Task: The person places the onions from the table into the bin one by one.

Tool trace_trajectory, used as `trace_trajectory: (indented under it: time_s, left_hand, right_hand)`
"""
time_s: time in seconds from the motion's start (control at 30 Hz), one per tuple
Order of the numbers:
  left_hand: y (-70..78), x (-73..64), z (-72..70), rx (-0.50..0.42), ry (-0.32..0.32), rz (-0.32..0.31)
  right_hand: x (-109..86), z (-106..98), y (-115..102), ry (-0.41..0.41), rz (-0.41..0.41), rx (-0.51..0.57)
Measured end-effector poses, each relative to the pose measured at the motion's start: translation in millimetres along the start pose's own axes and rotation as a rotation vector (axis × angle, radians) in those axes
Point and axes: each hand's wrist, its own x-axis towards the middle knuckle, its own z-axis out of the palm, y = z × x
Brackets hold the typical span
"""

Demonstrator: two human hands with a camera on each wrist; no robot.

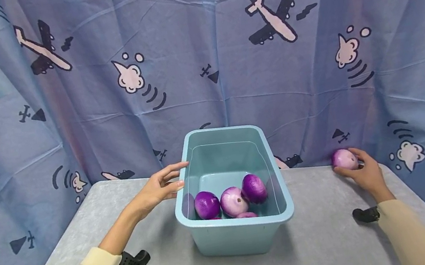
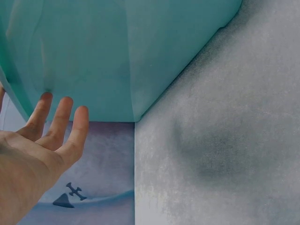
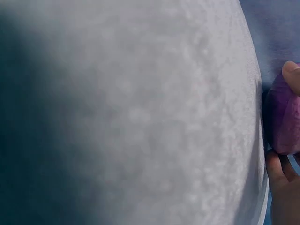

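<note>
A light-blue plastic bin [image 1: 237,225] stands on the table with several purple onions inside, among them a dark one [image 1: 207,205], a paler one [image 1: 233,201] and another dark one [image 1: 253,188]. My left hand [image 1: 160,188] is at the bin's left side, fingertips at the rim. In the left wrist view its fingers [image 2: 61,119] are extended and spread along the outer wall. Far to the right, my right hand [image 1: 366,171] grips a purple onion [image 1: 343,159] between thumb and fingers near the table's back edge. The right wrist view catches that onion [image 3: 283,119] only partly.
The grey table [image 1: 319,227] ends at the back against a blue curtain [image 1: 191,60] printed with planes. Dark wrist cameras stick out from the left cuff [image 1: 134,261] and the right cuff [image 1: 365,215].
</note>
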Motion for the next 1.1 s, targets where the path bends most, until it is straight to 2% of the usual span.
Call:
trace_trajectory:
  time_s: [0.33, 0.57, 0.8, 1.1]
  left_hand:
    - [-0.1, -0.8, 0.9, -0.015, 0.002, 0.006]
    - [0.3, -0.6, 1.5, -0.025, 0.003, 0.004]
    - [0.8, -0.7, 0.6, -0.013, 0.007, 0.005]
    - [0.3, -0.2, -0.1, 0.002, 0.006, 0.000]
  right_hand:
    - [-4.0, -5.2, 1.6, 0.003, 0.007, 0.006]
    - [-13.6, -14.4, -5.2, -0.006, -0.047, 0.029]
    - [-24.0, -22.7, -17.6, -0.084, -0.106, 0.048]
    - [-42.6, -30.0, -39.6, -0.213, -0.068, 0.075]
